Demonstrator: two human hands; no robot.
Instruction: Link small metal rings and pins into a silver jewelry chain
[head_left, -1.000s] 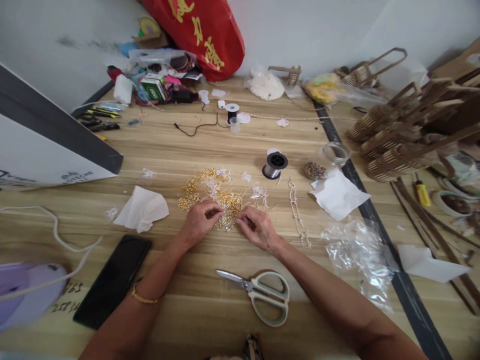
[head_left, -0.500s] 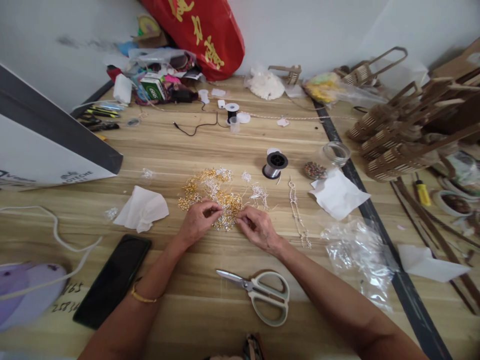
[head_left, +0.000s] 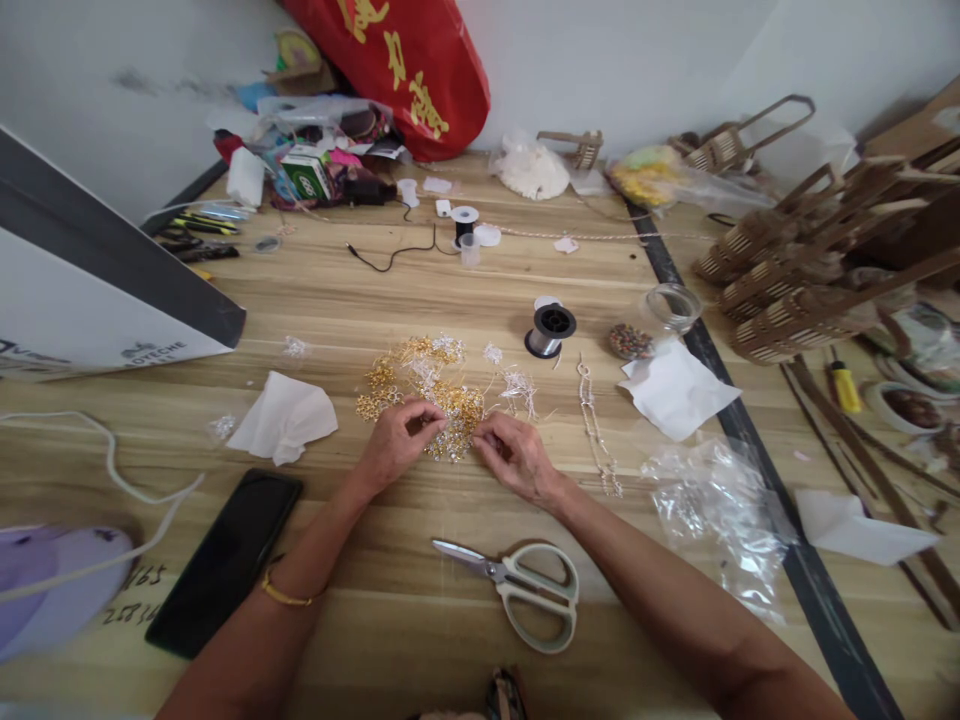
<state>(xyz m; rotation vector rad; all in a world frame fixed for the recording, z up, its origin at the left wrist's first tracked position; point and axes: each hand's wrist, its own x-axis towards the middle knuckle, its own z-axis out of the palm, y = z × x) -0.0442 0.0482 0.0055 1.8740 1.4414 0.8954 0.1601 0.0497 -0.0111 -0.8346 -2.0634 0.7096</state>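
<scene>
Gold and silver beads (head_left: 463,404) lie in a loose pile on the wooden table. My left hand (head_left: 400,437) is at the pile's left front, thumb and forefinger pinched together. On the other side, my right hand (head_left: 517,455) is closed in a pinch too. Whatever sits between the fingertips of either hand is too small to make out. Fine silver pieces (head_left: 517,390) lie just beyond my right hand. A beaded chain (head_left: 592,425) is stretched out to its right. Scissors (head_left: 517,585) with pale handles lie in front of me, blades pointing left.
A wire spool (head_left: 551,330) stands behind the beads. A black phone (head_left: 225,560) and a white cloth (head_left: 285,418) are on the left. To the right are a jar (head_left: 671,308), clear plastic bags (head_left: 720,510) and small woven baskets (head_left: 780,300).
</scene>
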